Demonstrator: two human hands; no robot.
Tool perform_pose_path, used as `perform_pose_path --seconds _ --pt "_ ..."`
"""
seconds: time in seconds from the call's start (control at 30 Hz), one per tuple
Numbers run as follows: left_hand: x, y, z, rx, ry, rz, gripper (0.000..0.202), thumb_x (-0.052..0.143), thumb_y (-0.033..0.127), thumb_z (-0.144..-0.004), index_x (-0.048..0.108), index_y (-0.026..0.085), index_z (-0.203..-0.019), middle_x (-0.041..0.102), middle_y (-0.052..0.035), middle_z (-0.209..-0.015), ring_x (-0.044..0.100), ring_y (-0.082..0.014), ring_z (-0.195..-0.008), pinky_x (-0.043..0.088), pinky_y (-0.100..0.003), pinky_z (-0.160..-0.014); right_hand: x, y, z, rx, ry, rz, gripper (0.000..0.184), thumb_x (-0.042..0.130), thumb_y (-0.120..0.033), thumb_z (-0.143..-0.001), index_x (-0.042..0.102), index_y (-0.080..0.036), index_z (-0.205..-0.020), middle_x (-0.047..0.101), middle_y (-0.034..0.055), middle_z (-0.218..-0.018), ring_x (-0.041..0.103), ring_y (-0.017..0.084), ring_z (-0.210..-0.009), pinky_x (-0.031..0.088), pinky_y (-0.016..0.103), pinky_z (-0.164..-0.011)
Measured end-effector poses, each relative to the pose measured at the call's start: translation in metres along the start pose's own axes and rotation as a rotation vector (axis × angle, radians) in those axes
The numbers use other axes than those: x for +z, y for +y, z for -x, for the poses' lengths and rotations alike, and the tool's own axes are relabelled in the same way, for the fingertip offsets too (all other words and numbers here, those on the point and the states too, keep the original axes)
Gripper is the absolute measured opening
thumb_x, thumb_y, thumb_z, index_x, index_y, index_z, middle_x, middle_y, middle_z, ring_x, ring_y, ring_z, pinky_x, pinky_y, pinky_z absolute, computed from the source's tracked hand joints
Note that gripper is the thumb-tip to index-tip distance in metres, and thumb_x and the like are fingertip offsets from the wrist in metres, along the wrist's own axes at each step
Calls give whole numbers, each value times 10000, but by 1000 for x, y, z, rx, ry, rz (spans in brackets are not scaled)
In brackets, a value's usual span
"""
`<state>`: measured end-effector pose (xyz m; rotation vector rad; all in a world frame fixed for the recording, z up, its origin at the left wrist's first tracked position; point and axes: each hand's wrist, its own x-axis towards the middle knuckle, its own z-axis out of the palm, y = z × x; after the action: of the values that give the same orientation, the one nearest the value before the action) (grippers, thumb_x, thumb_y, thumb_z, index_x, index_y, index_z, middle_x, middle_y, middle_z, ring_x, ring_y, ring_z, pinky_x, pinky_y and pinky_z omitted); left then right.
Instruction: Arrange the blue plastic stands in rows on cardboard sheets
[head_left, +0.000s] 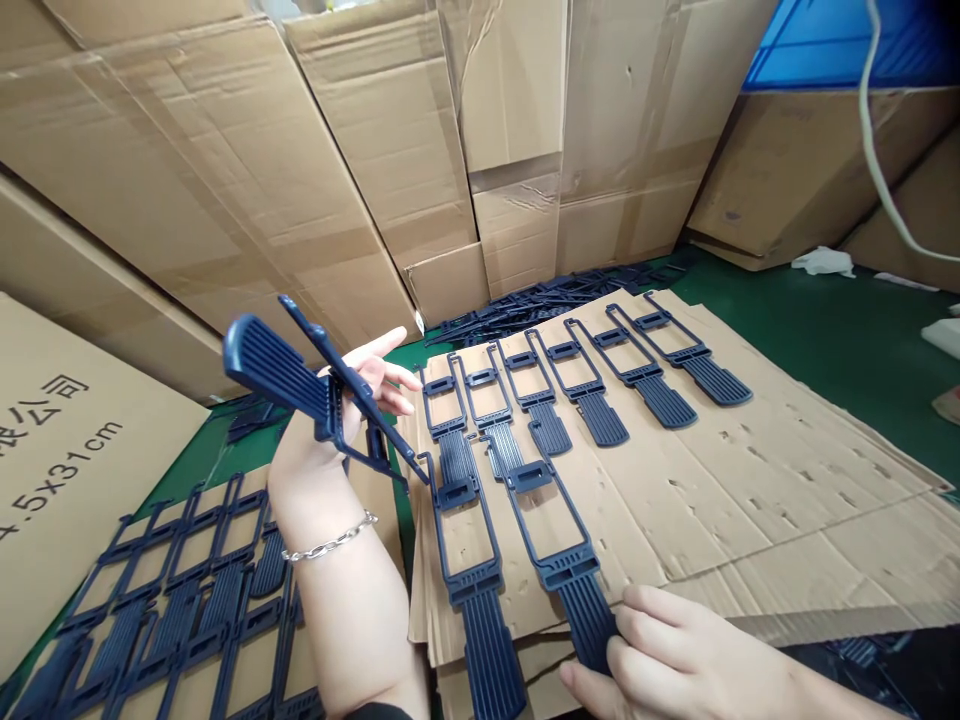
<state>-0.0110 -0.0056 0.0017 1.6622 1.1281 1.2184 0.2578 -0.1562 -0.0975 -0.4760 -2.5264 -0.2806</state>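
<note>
My left hand [352, 400], a chain bracelet at its wrist, holds up dark-blue plastic frames with ribbed paddle ends [281, 375]. Its fingertips stretch out toward the back, and the grip itself is partly covered by the plastic. At the bottom, my right hand [652, 650] has its curled fingers and thumb around the ribbed end of a dark-blue plastic frame [589, 610] lying on the cardboard sheet [720, 520]. A matching frame [487, 640] lies to its left. Behind them, several more frames [600, 405] form a row with their ribbed ends facing me.
At lower left, another cardboard sheet [247, 665] carries several similar frames, beside a printed carton [82, 480]. Dark plastic pieces [555, 298] are heaped at the back on the green surface [795, 320]. Tall cardboard boxes [375, 130] wall the back; a white cable [874, 150] hangs at right.
</note>
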Motion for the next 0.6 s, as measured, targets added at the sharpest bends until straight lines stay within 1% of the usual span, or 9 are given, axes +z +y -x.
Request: perform_pose_path --seconds 0.13,0.2,0.3,0.37,0.43,0.47,0.5,0.53,0.6 --pt "4 1 -2 8 -54 -12 445 568 392 -771 588 206 -1175 644 -59 -802 576 -165 -620 504 -280 -558 6 -1 -1 -20 -33 -4 374 301 -95 -918 580 -124 -1164 437 10 -653 488 135 -564 400 308 -537" --pt "4 -2 -3 16 -84 -2 433 560 390 -772 592 212 -1165 641 -59 -805 580 -171 -631 507 -294 -579 7 -1 -1 -20 -51 -9 399 266 -90 -919 569 -110 -1178 436 17 -662 488 140 -575 385 306 -528" --pt "5 -3 -4 8 -60 -43 344 553 392 -773 648 205 -1045 632 -62 -805 555 -159 -611 481 -271 -533 10 -2 0 28 -106 -35 410 245 -81 -912 552 -84 -1185 458 36 -703 478 147 -603 381 308 -554" --pt "6 1 -3 19 -58 -94 268 554 382 -771 683 199 -918 593 -37 -704 490 -129 -540 429 -236 -467 12 -3 1 100 -152 -41 420 227 -76 -908 536 -76 -1193 475 49 -735 468 153 -623 382 311 -581" --pt "8 9 1 30 -96 -127 219 578 343 -756 690 210 -890 533 -3 -617 424 -110 -499 393 -221 -446 12 -4 2 160 -188 -35 439 205 -67 -903 508 -84 -1220 484 54 -756 455 154 -628 384 312 -607" --pt "9 14 4 24 -123 -138 213 595 318 -743 689 218 -906 520 8 -603 414 -109 -501 395 -221 -458 11 -3 2 191 -204 -36 430 209 -91 -913 493 -96 -1237 488 54 -767 456 156 -637 388 313 -622" --pt "10 20 7 15 -149 -146 222 607 301 -734 686 228 -929 521 13 -607 416 -111 -508 404 -224 -477 9 -2 2 219 -214 -48 406 226 -156 -937 481 -107 -1249 494 55 -782 462 159 -653 393 314 -637" --pt "11 25 11 -7 -175 -158 236 614 291 -731 679 239 -952 531 17 -618 425 -114 -518 414 -226 -496 6 -1 1 238 -215 -71 397 253 -262 -958 480 -114 -1248 500 57 -795 469 162 -671 398 312 -647" --pt "11 33 19 -66 -226 -189 236 605 306 -743 669 256 -965 532 26 -609 431 -118 -518 417 -226 -501 -3 6 -1 256 -171 -140 533 280 -509 -931 510 -110 -1200 509 59 -784 476 168 -677 400 307 -631"
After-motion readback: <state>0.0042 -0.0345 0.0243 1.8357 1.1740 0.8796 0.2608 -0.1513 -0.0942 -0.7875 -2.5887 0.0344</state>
